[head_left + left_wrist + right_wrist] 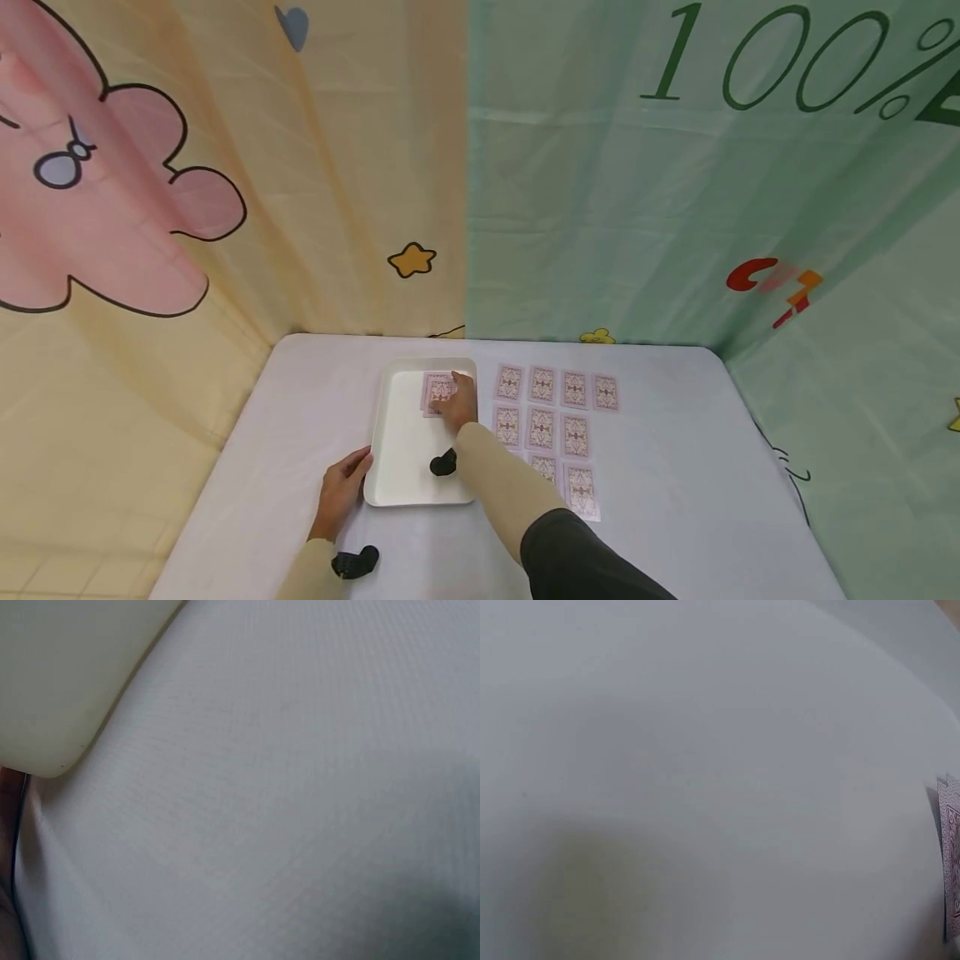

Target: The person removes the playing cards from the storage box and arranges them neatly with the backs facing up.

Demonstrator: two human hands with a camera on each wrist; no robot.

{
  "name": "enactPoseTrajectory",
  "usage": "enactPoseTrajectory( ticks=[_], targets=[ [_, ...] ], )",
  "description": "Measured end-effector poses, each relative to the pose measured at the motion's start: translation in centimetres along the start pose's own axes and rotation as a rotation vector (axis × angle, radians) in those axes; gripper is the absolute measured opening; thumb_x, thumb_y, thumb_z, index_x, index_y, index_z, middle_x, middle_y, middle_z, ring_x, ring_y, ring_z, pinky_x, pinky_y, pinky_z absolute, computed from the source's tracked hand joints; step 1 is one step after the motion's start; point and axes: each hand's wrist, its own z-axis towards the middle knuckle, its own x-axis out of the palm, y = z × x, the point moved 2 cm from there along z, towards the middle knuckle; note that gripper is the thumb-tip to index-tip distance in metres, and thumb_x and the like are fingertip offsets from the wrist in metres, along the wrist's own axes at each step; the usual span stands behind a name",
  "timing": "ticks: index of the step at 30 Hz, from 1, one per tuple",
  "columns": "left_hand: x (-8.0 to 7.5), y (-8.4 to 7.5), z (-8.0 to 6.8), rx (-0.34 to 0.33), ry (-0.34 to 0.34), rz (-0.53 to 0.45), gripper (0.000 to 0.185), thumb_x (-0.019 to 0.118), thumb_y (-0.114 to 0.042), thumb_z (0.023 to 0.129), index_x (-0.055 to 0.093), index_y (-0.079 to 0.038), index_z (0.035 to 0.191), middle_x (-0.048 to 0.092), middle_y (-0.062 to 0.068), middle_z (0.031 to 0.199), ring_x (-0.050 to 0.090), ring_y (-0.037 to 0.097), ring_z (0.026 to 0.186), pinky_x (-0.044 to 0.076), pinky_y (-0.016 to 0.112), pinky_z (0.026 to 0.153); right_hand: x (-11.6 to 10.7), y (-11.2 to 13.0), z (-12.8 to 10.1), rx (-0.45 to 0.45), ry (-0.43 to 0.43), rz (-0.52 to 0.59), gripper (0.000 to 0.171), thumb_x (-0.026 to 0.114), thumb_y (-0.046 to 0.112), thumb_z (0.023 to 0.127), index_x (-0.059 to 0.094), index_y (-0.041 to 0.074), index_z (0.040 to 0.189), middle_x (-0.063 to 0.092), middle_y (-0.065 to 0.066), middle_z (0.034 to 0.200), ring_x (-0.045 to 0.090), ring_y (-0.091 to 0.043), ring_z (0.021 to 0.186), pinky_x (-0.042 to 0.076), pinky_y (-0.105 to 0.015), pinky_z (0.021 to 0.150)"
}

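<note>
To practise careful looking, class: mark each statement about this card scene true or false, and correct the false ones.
1. The right hand rests on cards lying in the white tray. True.
2. The left hand holds a card in the air. False: it touches the tray's near left edge and holds no card.
3. Cards lie face down in rows on the table, right of the tray. True.
4. The tray stands on the floor. False: it sits on the table.
5. The cards on the table are stacked in one pile. False: they lie spread out singly in rows.
</note>
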Motion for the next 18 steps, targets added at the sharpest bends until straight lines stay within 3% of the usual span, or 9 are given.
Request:
enactPoseTrajectory(
  ticks=[9,18],
  targets=[
    [-0.06,-0.16,-0.24,0.004,0.001,0.007,0.045,0.055,-0.025,0.099,0.054,0.006,0.132,0.052,0.026,0.135,0.050,0.038,0.125,0.042,0.048,0.103,0.42,-0.22,0.06,0.036,0.009,-0.089,0.076,0.086,0.001,0.066,0.051,-0.001,0.134,0.048,-0.015,0.131,0.049,-0.028,0.115,0.038,-0.041,0.107],
    [0.04,-0.31,-0.27,0.006,-0.011,0.005,0.046,0.055,-0.027,0.099,0.055,0.006,0.131,0.053,0.026,0.134,0.051,0.038,0.124,0.043,0.047,0.102,0.23,0.43,-0.08,0.056,0.025,-0.142,0.080,0.089,0.005,0.063,0.053,0.000,0.134,0.043,-0.013,0.134,0.047,-0.026,0.119,0.039,-0.035,0.107]
  ],
)
